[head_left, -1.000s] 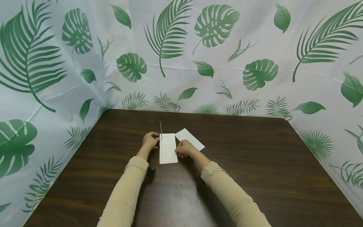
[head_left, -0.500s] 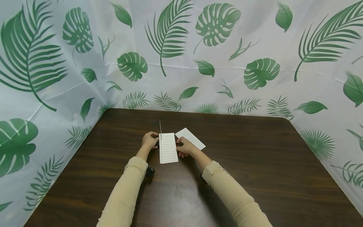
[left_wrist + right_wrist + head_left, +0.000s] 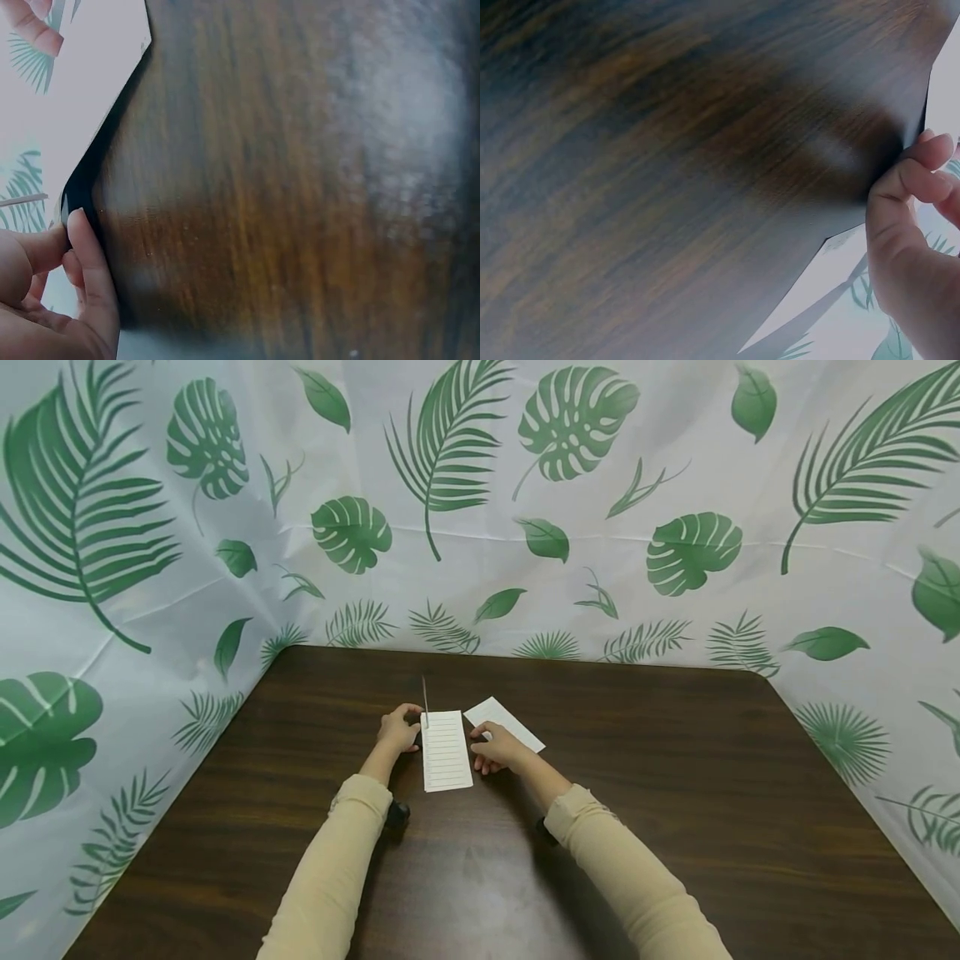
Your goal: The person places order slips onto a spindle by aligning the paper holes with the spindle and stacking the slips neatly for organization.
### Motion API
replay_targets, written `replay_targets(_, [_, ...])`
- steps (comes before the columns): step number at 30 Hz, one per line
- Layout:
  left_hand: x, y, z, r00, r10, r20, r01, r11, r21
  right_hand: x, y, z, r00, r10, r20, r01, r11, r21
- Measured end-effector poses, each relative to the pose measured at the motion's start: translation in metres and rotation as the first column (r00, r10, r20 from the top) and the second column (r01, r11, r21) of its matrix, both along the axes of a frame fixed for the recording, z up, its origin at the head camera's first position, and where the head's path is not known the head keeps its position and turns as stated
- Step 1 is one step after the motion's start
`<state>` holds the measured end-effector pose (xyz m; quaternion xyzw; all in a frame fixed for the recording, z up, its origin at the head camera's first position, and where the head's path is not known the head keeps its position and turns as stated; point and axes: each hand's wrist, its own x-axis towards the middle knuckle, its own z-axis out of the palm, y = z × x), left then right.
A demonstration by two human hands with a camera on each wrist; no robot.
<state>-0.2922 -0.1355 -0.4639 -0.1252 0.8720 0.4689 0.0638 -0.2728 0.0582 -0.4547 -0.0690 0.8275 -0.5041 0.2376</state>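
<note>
A small stack of lined paper cards (image 3: 447, 752) is in front of me in the head view. A thin brownish strip (image 3: 425, 697) projects upward from its top left corner. My left hand (image 3: 397, 728) pinches the stack's left edge near that corner. In the left wrist view its thumb and fingers (image 3: 88, 244) meet at the paper's corner, beside a dark patch I cannot make out. My right hand (image 3: 498, 748) is just right of the stack, apart from it, with loosely curled fingers and nothing visible in them. Beyond it, a second white card (image 3: 517, 727) lies slanted, partly covered by that hand.
The dark wooden table (image 3: 675, 793) extends around the cards on all sides. A white cloth backdrop (image 3: 465, 560) printed with green leaves stands behind the table and along its left and right edges. Dark wrist cameras (image 3: 397, 814) sit under the forearms.
My right hand has drawn away from the stack's right edge, leaving a small gap. My left hand has stayed at the left edge. The slanted card has hardly moved.
</note>
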Motion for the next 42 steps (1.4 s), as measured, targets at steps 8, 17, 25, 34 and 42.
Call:
replay_targets(8, [-0.001, 0.000, -0.003, 1.000, 0.005, 0.018, -0.005, 1.000, 0.009, -0.043, 0.009, -0.065, 0.999, 0.041, -0.035, -0.042, 0.999, -0.019])
replay_targets(17, [0.000, 0.000, 0.001, 1.000, 0.004, 0.001, -0.004, 0.999, 0.033, -0.057, 0.024, -0.068, 0.997, 0.061, -0.045, -0.064, 0.995, -0.077])
replay_targets(25, [0.001, -0.001, -0.001, 1.000, 0.000, -0.006, 0.001, 0.999, 0.045, -0.064, 0.049, -0.053, 0.976, 0.137, -0.172, -0.145, 0.989, -0.033])
replay_targets(34, [0.002, -0.001, 0.000, 1.000, 0.004, 0.005, -0.004, 0.999, 0.053, -0.044, 0.064, -0.002, 0.931, 0.203, -0.302, -0.149, 0.970, 0.193])
replay_targets(42, [0.003, -0.001, 0.001, 1.000, -0.007, -0.006, 0.008, 0.999, 0.041, -0.053, 0.086, 0.008, 0.808, 0.371, -0.459, -0.201, 0.904, 0.376])
